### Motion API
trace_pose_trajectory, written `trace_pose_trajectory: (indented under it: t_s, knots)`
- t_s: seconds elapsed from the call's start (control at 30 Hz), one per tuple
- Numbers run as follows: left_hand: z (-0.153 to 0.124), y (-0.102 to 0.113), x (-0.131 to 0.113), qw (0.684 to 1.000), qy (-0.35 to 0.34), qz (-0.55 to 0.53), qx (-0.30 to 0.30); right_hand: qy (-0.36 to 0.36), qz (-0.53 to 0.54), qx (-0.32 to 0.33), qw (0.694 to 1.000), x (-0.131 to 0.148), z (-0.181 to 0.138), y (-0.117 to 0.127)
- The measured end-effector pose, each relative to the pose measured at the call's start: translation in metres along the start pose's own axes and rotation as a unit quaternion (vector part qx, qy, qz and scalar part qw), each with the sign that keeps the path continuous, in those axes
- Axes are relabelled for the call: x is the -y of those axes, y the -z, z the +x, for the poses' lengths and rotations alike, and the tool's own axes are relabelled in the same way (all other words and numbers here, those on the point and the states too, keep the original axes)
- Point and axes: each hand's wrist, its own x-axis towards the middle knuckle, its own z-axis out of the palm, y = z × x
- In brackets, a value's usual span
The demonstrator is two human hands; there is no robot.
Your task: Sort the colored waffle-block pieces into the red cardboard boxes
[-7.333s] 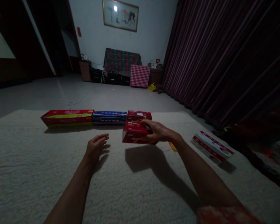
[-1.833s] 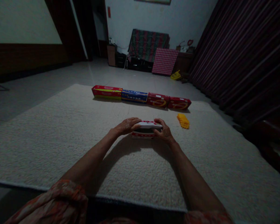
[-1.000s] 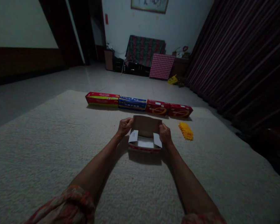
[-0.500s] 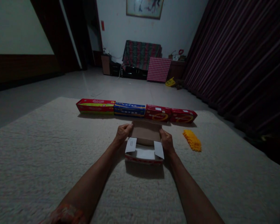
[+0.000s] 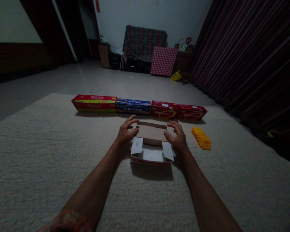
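Observation:
A small cardboard box (image 5: 151,161) sits on the pale mat in front of me, its top open. Its white side flaps (image 5: 137,145) stick up at left and right, and the brown lid flap (image 5: 151,131) stands raised at the far side. My left hand (image 5: 128,130) is at the left end of the lid, fingers spread, thumb close to or touching its edge. At the lid's right end, my right hand (image 5: 177,135) is likewise open, its thumb by the cardboard. The box's inside is white; its bottom is partly hidden.
Beyond my hands, a red-and-green box (image 5: 95,104), a blue box (image 5: 133,107) and two dark red boxes (image 5: 164,110) stand end to end. A yellow knobbly bundle (image 5: 201,138) lies to the right on the mat (image 5: 62,151). Dark curtains (image 5: 241,64) hang at the right.
Both hands have loosened from the lid flap, their fingers now spread where they had pinched its edges. The view has tilted slightly downward.

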Motion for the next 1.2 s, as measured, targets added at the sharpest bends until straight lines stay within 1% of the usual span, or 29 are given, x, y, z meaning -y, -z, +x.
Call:
trace_pose_trajectory:
  t_s: [0.07,0.1,0.17,0.2,0.27,0.37,0.43,0.5,0.57,0.7,0.83,0.93,1.07,1.2]
  knots:
    - [0.004,0.004,0.001,0.998,-0.056,0.02,0.031,0.083,-0.078,0.041,0.993,0.008,0.005,0.011]
    - [0.005,0.006,0.002,0.995,-0.081,0.032,0.044,0.108,-0.112,0.064,0.986,0.014,0.007,0.016]
    - [0.007,0.009,0.002,0.99,-0.109,0.057,0.065,0.122,-0.174,0.109,0.971,0.027,0.008,0.023]
    - [0.007,0.01,0.0,0.989,-0.107,0.072,0.073,0.119,-0.199,0.132,0.964,0.034,0.008,0.025]
    - [0.008,0.016,-0.007,0.985,-0.078,0.11,0.103,0.103,-0.231,0.18,0.951,0.051,0.007,0.029]
    - [0.007,0.026,-0.029,0.965,-0.008,0.176,0.195,0.055,-0.258,0.252,0.931,0.08,0.003,0.033]
    - [0.007,0.03,-0.047,0.943,0.021,0.215,0.253,0.028,-0.276,0.273,0.921,0.097,-0.001,0.033]
    - [0.005,0.03,-0.062,0.931,0.017,0.246,0.271,0.018,-0.287,0.287,0.914,0.109,-0.006,0.032]
    - [0.002,0.026,-0.07,0.928,-0.001,0.257,0.269,0.012,-0.289,0.305,0.907,0.117,-0.009,0.031]
    - [-0.006,0.016,-0.07,0.929,-0.039,0.256,0.266,-0.008,-0.284,0.316,0.905,0.116,-0.012,0.031]
    - [-0.007,0.015,-0.068,0.934,-0.037,0.217,0.28,-0.016,-0.248,0.304,0.92,0.107,-0.012,0.041]
    - [-0.003,0.024,-0.074,0.94,-0.01,0.183,0.286,-0.015,-0.212,0.298,0.931,0.101,-0.009,0.054]
    - [0.004,0.043,-0.081,0.945,0.034,0.148,0.291,0.006,-0.175,0.301,0.937,0.09,-0.007,0.067]
    - [0.007,0.058,-0.079,0.941,0.062,0.132,0.304,0.02,-0.204,0.289,0.935,0.078,-0.007,0.067]
